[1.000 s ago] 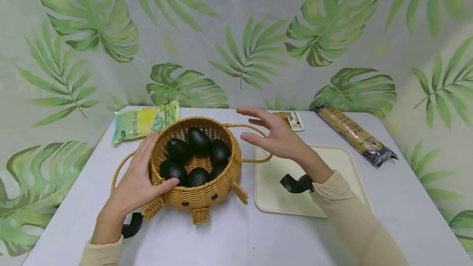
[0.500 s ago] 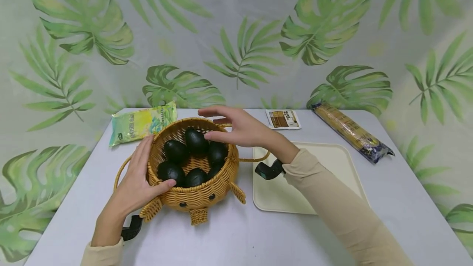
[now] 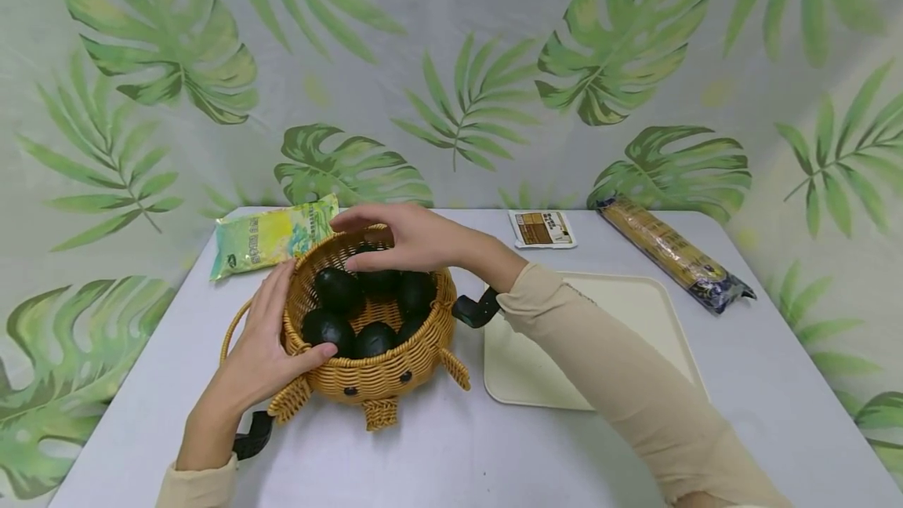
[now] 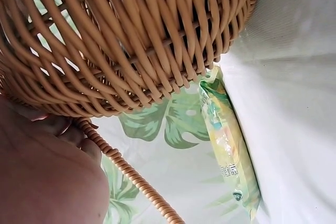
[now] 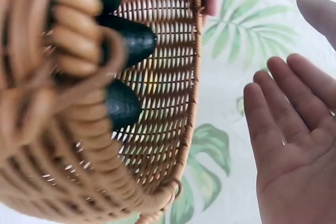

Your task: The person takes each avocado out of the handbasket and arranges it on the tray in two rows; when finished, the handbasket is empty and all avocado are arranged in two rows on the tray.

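Note:
A wicker basket [image 3: 416,363] with a small animal face stands left of the table's middle, several dark avocados [image 3: 337,290] lying inside. My left hand [image 3: 257,355] holds the basket's left side, its thumb over the rim and fingers along the outer wall. The left wrist view has that hand tight against the weave [image 4: 142,40] beside a handle. Over the basket's far right part hovers my right hand [image 3: 419,237], fingers loosely extended and thumb apart, hiding part of the back avocado. From the right wrist its palm [image 5: 299,150] shows bare, apart from the rim.
Right of the basket lies a cream tray [image 3: 635,328], partly under my right forearm. Along the back are a green-yellow bag [image 3: 264,237], a small brown-white packet [image 3: 542,229] and a long package of noodle-like strands [image 3: 670,253]. A leaf-print curtain [image 3: 487,124] hangs behind.
My right hand has moved left, from beside the basket's right handle to above the avocados. My left hand stays on the rim, and the basket has not moved noticeably on the table.

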Demonstrator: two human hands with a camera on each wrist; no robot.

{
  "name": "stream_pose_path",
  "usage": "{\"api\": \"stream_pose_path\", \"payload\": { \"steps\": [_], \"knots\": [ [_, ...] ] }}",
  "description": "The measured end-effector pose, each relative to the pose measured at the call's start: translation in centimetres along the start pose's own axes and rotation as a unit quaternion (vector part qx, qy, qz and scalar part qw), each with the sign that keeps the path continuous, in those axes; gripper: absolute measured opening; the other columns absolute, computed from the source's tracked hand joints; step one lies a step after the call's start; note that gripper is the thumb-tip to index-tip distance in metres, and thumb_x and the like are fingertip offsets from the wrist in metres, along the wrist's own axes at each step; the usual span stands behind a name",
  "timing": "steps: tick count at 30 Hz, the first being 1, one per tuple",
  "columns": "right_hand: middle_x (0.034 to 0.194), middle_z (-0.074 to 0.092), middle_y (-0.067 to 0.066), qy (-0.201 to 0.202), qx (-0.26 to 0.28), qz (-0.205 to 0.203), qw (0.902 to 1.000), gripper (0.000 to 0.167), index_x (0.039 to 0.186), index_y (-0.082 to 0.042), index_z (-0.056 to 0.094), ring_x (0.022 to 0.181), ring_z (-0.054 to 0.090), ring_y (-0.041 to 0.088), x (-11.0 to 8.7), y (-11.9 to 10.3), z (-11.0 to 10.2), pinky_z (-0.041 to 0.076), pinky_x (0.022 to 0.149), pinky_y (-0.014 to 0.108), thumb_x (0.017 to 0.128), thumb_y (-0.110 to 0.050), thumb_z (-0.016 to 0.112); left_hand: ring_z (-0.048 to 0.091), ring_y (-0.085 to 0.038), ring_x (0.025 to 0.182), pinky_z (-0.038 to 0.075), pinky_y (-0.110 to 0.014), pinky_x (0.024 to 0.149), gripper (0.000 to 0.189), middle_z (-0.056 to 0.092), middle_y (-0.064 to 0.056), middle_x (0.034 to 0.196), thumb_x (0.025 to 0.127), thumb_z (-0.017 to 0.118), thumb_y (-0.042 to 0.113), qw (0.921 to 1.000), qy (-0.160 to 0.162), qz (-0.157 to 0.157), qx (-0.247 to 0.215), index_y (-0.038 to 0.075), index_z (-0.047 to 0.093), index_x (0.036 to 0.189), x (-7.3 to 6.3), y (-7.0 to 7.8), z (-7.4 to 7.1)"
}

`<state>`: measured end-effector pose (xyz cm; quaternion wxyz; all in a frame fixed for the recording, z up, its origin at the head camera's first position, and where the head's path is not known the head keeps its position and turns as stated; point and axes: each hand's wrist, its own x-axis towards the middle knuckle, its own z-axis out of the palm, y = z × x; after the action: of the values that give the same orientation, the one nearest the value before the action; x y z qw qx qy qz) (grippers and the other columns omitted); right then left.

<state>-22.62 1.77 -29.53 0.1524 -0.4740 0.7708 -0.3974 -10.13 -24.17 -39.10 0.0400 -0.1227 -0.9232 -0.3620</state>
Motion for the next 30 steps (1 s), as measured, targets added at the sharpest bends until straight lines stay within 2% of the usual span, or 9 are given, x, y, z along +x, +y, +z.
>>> {"api": "stream_pose_path", "payload": {
  "steps": [3,7,12,17,23,30],
  "knots": [
    [0.149,0.056,0.004,-0.021,0.016,-0.002,0.9997,0.057,0.148,-0.009,0.052,0.139,0.053,0.014,1.1,-0.3,0.1,0.044,0.113,0.028,0.098,-0.026,0.073,0.004,-0.040,0.158,0.021,-0.082,0.108,0.122,0.001,-0.005,0.174,0.082,0.083,0.046,1.0000,0.001,0.002,0.000,0.033,-0.005,0.166,0.0,0.0,0.0],
    [0.148,0.058,0.006,-0.057,0.054,-0.013,0.9968,0.057,0.146,-0.005,0.054,0.138,0.054,0.018,2.5,-0.1,0.7,0.044,0.112,0.024,0.096,-0.022,0.075,0.003,-0.040,0.158,0.021,-0.082,0.109,0.122,0.000,-0.005,0.174,0.082,0.083,0.046,1.0000,0.001,0.002,-0.003,0.034,-0.006,0.166,0.0,0.0,0.0],
    [0.145,0.060,0.011,-0.077,0.077,-0.010,0.9939,0.056,0.143,-0.002,0.056,0.137,0.056,0.020,3.6,0.4,1.6,0.045,0.112,0.028,0.094,-0.018,0.078,0.003,-0.039,0.158,0.021,-0.081,0.109,0.123,0.000,-0.006,0.174,0.082,0.083,0.045,1.0000,0.003,0.002,-0.007,0.035,-0.007,0.166,0.0,0.0,0.1],
    [0.139,0.064,0.011,-0.079,0.067,-0.001,0.9947,0.051,0.138,-0.003,0.061,0.131,0.060,0.020,4.3,1.0,2.1,0.048,0.108,0.028,0.093,-0.019,0.079,0.003,-0.039,0.158,0.021,-0.081,0.110,0.124,-0.001,-0.006,0.174,0.082,0.083,0.045,1.0000,0.004,0.001,-0.009,0.035,-0.008,0.165,-0.1,0.0,0.2],
    [0.137,0.066,0.007,-0.093,0.044,0.031,0.9942,0.050,0.137,-0.006,0.063,0.126,0.062,0.011,4.5,1.8,2.3,0.049,0.105,0.022,0.092,-0.020,0.080,0.005,-0.041,0.158,0.023,-0.081,0.108,0.124,-0.001,-0.007,0.174,0.082,0.083,0.045,1.0000,0.001,-0.005,-0.007,0.037,-0.009,0.165,-0.2,0.0,0.4],
    [0.138,0.066,0.004,-0.118,0.016,0.026,0.9926,0.050,0.139,-0.008,0.063,0.129,0.060,0.012,5.0,2.6,2.6,0.048,0.107,0.023,0.093,-0.021,0.079,0.006,-0.042,0.157,0.024,-0.082,0.106,0.121,0.000,-0.008,0.173,0.082,0.083,0.042,0.9999,0.004,-0.005,-0.012,0.038,-0.005,0.165,-0.3,-0.1,0.2]
  ]
}}
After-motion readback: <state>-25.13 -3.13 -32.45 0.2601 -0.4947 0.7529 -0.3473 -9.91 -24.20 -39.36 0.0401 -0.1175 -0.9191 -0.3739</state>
